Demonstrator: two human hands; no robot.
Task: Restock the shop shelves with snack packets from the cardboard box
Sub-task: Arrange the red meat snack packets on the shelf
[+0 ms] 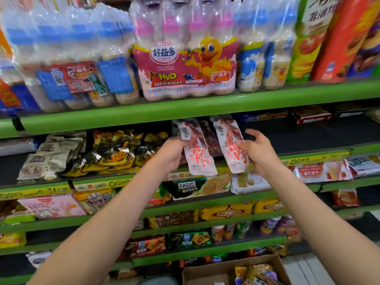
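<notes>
My left hand (174,154) grips a long white-and-red snack packet (198,155) and holds it upright in front of the second shelf (308,159). My right hand (258,152) holds a second matching packet (232,147) by its right edge, thumb on the front and the other fingers spread. A darker red packet (211,140) stands between and behind the two. The cardboard box (207,273) sits on the floor at the bottom right, with colourful packets (258,274) inside it.
Black-and-gold packets (115,151) and pale packets (51,155) fill the shelf left of my hands. The dark shelf surface (298,134) to the right is bare. Drink multipacks (185,58) stand on the shelf above. Lower green shelves (185,206) hold biscuits and crisps.
</notes>
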